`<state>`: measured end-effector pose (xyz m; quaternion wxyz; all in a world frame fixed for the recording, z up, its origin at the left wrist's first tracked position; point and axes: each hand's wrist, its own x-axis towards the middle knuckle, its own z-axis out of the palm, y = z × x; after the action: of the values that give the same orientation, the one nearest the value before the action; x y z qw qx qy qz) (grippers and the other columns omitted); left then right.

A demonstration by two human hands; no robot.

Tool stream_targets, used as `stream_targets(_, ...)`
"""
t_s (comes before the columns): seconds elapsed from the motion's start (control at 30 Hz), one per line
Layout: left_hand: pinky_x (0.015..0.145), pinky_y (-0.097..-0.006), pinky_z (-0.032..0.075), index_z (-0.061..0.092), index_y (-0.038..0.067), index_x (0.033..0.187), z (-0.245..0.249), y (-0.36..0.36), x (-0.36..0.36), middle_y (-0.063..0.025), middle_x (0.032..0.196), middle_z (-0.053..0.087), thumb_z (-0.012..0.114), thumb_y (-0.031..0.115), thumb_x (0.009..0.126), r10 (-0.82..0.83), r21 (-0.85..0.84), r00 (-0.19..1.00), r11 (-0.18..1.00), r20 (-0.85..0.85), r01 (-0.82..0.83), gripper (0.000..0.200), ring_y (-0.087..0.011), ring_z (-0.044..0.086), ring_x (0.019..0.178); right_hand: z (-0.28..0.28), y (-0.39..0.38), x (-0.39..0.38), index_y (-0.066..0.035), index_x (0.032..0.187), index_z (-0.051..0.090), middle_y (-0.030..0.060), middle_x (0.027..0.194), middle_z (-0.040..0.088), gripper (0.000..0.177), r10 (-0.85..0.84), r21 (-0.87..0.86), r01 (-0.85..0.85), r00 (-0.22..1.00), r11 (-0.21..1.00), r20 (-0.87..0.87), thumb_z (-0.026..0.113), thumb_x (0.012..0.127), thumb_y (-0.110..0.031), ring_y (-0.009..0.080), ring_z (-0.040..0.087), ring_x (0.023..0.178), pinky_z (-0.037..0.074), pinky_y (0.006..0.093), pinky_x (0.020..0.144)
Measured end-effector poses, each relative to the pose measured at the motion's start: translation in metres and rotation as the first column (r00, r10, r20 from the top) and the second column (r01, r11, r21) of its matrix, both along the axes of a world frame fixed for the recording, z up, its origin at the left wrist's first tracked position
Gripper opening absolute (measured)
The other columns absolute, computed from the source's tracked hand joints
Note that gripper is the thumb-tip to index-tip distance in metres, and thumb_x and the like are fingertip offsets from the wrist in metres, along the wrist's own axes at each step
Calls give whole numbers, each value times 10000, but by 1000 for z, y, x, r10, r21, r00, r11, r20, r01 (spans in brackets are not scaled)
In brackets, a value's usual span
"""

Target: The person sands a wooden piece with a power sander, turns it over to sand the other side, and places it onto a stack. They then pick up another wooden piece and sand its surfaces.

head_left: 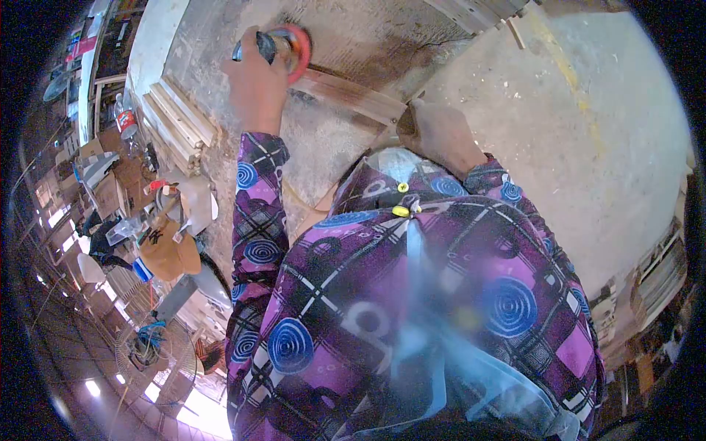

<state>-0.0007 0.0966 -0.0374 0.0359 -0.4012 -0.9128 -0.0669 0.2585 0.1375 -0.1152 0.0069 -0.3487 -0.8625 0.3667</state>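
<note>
I have the round power tool with a red-orange disc (pixel 296 53) at 11 o'clock, over the left end of a long, flat brown wooden strip (pixel 349 95). The strip lies across the worn, pale table (pixel 537 88) near 12 o'clock, slanting down toward the right. My left hand (pixel 257 88) has its fingers closed around the tool's dark body. My right hand (pixel 441 136), toward 1 o'clock, is at the strip's other end; its fingers are bent inward and blurred, so I cannot tell how tightly they grip.

Farther out, a stack of pale wooden strips (pixel 176 125) sits at 10 o'clock, with a clear plastic bottle with a red label (pixel 126 123) beyond it. More pale wooden slats (pixel 478 11) lie toward 1 o'clock, at the top edge. A round wire-caged fan (pixel 156 360) stands at 8 o'clock.
</note>
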Motion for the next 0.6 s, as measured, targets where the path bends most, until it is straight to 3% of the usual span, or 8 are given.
stream_targets(0.07,785,-505,526,482,251,1378,-2,-1,6,-278,1123,512,700,349,840,11,9,1000,1000,-11,-11,588,-453,631,895,1,1,0,-60,920,620,215,785,661,288,4,-4,-4,1000,1000,2,663,792,-315,417,652,766,512,501,686)
stream_targets(0.17,784,-507,528,479,249,1376,-12,-6,17,-274,1135,508,704,338,837,-113,13,991,993,-70,114,591,-449,638,913,-4,-1,1,-52,921,617,227,779,655,288,2,-48,-4,999,999,-50,646,804,-314,423,651,763,511,509,686)
stream_targets(0.23,789,-507,526,471,254,1381,-1,-2,26,-275,1143,503,717,320,827,-80,9,996,997,46,80,610,-445,636,926,-1,0,-1,-48,934,612,226,782,656,303,-18,-76,17,1000,997,-6,660,795,-312,426,650,768,511,509,690)
stream_targets(0.47,803,-515,518,464,257,1381,-1,-3,11,-268,1138,508,731,297,814,56,-17,997,998,51,-55,628,-455,624,945,-3,-1,0,-53,931,612,224,797,661,308,-6,-39,6,1000,999,-4,663,795,-324,430,649,774,512,507,694)
stream_targets(0.53,800,-515,517,465,257,1382,-4,-8,19,-269,1139,521,728,306,815,-123,78,992,989,-5,123,627,-456,624,954,-3,-1,0,-54,937,607,220,819,667,317,-10,-54,9,1000,998,-24,667,794,-330,422,653,793,508,509,703)
stream_targets(0.6,798,-515,517,468,256,1381,-6,-8,20,-268,1136,523,729,301,814,-82,44,996,996,24,81,626,-454,621,961,-2,-1,-3,-60,944,606,215,827,670,318,-10,-75,12,999,997,31,679,787,-327,417,654,803,508,505,709)
